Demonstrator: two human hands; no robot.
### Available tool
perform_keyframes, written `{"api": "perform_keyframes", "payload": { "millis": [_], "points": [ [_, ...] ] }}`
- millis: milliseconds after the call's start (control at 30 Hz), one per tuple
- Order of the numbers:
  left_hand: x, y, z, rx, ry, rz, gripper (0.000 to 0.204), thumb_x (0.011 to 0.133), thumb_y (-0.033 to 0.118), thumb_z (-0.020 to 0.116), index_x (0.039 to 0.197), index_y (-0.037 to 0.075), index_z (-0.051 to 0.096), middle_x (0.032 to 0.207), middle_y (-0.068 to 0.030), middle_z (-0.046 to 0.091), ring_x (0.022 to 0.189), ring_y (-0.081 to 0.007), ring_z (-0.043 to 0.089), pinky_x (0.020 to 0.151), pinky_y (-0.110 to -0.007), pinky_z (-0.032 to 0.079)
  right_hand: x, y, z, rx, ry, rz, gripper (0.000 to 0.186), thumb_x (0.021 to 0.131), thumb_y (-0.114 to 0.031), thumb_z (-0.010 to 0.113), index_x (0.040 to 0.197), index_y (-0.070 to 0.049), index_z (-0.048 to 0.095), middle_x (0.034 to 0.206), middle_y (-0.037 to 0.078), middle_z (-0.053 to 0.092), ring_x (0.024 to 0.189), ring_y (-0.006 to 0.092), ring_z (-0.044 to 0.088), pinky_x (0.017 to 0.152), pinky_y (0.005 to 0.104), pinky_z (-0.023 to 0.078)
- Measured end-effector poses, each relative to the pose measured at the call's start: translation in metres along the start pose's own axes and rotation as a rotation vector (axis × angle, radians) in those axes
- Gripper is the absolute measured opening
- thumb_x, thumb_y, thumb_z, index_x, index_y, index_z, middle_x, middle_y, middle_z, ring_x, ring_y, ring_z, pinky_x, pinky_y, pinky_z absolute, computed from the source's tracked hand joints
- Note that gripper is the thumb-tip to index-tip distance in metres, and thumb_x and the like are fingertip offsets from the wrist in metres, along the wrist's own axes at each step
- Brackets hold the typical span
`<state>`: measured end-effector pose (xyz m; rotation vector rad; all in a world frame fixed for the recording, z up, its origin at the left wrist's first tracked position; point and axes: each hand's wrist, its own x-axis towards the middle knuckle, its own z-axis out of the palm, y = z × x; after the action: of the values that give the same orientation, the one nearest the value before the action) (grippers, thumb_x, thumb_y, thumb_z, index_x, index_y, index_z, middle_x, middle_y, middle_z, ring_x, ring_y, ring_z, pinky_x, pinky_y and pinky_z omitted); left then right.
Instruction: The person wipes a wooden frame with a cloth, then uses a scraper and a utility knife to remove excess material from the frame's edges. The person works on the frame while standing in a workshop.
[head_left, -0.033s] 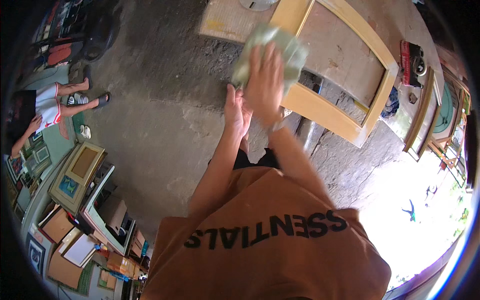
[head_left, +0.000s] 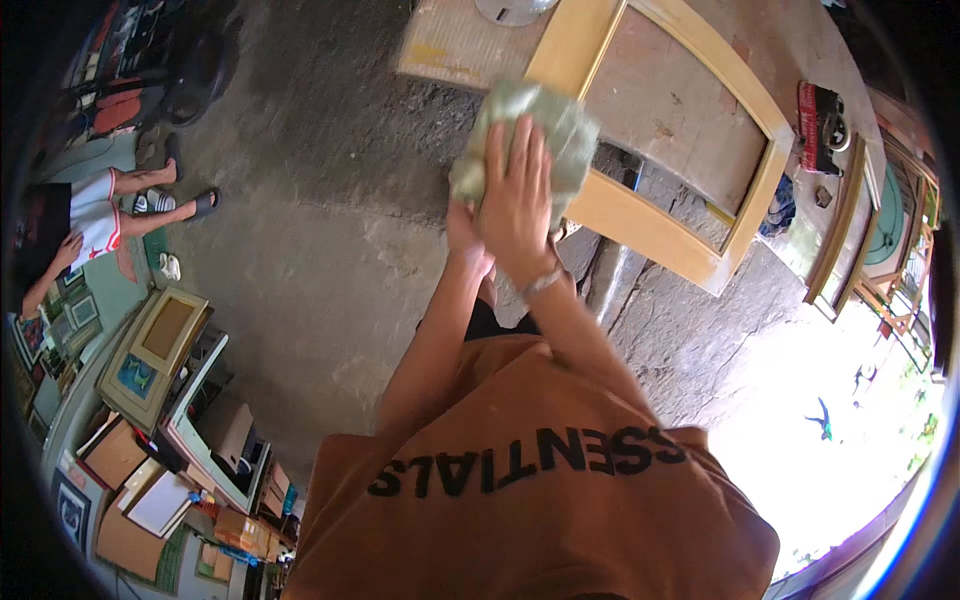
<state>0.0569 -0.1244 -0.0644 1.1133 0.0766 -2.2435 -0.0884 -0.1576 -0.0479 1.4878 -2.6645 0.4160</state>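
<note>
- Concrete floor [head_left: 300, 250], worn and stained, spreads under everything, darker toward the bench
- Bench [head_left: 460, 45] at the far side, its bare left corner showing beyond the cloth
- Pale wooden frame [head_left: 640, 226] lies on the bench, its near rail jutting past the bench's near edge; with that overhang, a bump from an arm or leg could shift or tip it
- Another person [head_left: 95, 212], in white shorts, is off to the left, well apart from the bench
- Greenish cloth bundle [head_left: 562, 125] is in the two hands, across the bench's near edge as seen from above; whether it touches the frame I cannot tell
- Right hand [head_left: 516, 205] lies flat on the bundle, fingers extended and close together; should its pressure ease, the loose folds could slide off and pick up dirt below
- Left hand [head_left: 466, 238] sits at the bundle's near-left corner, fingers mostly hidden, so I cannot tell whether they pinch it
- Bracelet [head_left: 541, 283] circles the right wrist; a loose fold could snag on it
</note>
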Motion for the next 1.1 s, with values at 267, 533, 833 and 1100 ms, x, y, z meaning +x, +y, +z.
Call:
{"api": "perform_keyframes", "payload": {
  "millis": [267,533,833,1100],
  "points": [
    [0.014,-0.005,-0.007,0.369,-0.149,-0.009,0.078,0.100,0.067,0.051,0.136,-0.002,0.054,0.126,-0.0204,0.068,0.114,-0.0301,0.069,0.106,-0.050,0.050,0.064,0.035,0.001,0.093,0.119,0.036,0.076,0.092,-0.026,0.062,0.158,-0.003,0.034,0.160,0.030,0.035,0.149,0.0448,0.034,0.122,0.0565,0.026],
    [0.010,0.002,-0.001,0.520,-0.073,0.050,0.064,0.105,0.056,0.050,0.119,-0.005,0.062,0.105,-0.0183,0.074,0.098,-0.0273,0.075,0.095,-0.044,0.058,0.012,0.006,-0.015,0.184,-0.067,0.050,0.087,0.084,-0.022,0.069,0.159,-0.002,0.029,0.164,0.030,0.026,0.150,0.0482,0.029,0.121,0.0586,0.027],
    [0.009,-0.003,-0.004,0.577,-0.064,0.039,0.062,0.107,0.055,0.049,0.122,-0.004,0.062,0.107,-0.0170,0.074,0.096,-0.0269,0.075,0.093,-0.042,0.060,0.209,0.121,0.040,0.010,0.267,0.027,0.073,0.089,-0.031,0.067,0.151,-0.002,0.042,0.157,0.025,0.041,0.145,0.0435,0.038,0.121,0.0540,0.029],
    [0.015,0.053,0.007,1.267,0.114,0.506,0.047,0.102,0.035,0.067,0.128,-0.004,0.058,0.109,-0.0131,0.068,0.099,-0.0237,0.068,0.087,-0.037,0.055,0.025,0.019,-0.031,0.250,-0.273,0.053,0.091,0.078,-0.014,0.070,0.158,0.002,0.031,0.166,0.029,0.022,0.155,0.0456,0.020,0.125,0.0564,0.021]
  ]
}}
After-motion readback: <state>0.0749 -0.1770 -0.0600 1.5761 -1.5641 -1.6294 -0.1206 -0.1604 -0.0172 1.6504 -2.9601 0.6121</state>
